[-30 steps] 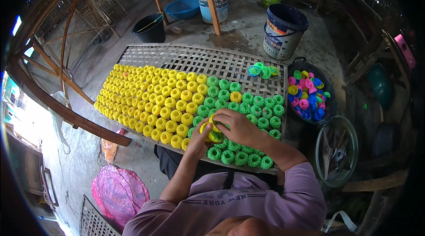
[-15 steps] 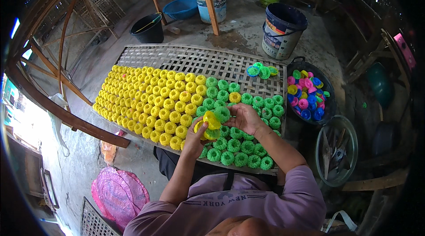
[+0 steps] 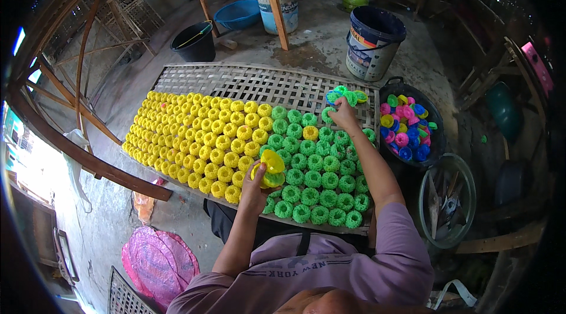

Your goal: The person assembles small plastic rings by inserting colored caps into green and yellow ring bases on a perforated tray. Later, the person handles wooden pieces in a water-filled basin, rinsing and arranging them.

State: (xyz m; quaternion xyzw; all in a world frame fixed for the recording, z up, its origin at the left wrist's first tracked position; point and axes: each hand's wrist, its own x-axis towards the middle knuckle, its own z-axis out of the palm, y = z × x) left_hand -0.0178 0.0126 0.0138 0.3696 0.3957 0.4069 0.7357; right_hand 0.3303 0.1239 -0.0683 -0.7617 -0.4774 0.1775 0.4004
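right hand (image 3: 344, 114) now at green moulds (image 3: 345, 96)

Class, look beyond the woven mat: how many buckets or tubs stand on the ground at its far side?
4: a black bucket far left, a blue basin beside it, a white bucket behind the wooden post, and a dark blue bucket on the right. Others may be hidden at the dark rim.

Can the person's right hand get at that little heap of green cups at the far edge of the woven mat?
Probably yes: the right hand is stretched out right beside the heap of green cups, fingers at its near edge, with nothing between them.
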